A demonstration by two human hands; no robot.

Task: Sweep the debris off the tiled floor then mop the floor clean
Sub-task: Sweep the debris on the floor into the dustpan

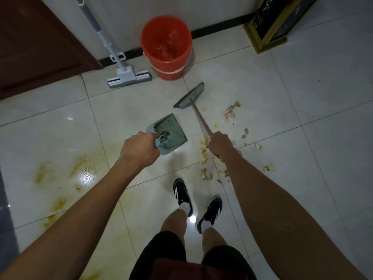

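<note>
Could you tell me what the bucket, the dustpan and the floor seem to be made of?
Bucket: likely plastic, a uniform orange-red wall with a soft sheen.
Dustpan: probably moulded plastic, matte teal with comb teeth along its rim.
Floor: glazed tile, pale squares with grout lines and glossy light reflections.

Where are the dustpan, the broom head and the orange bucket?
dustpan (171, 126): head view, on its flat scoop.
broom head (189, 96): head view, on its middle.
orange bucket (171, 69): head view, on its outer wall.
</note>
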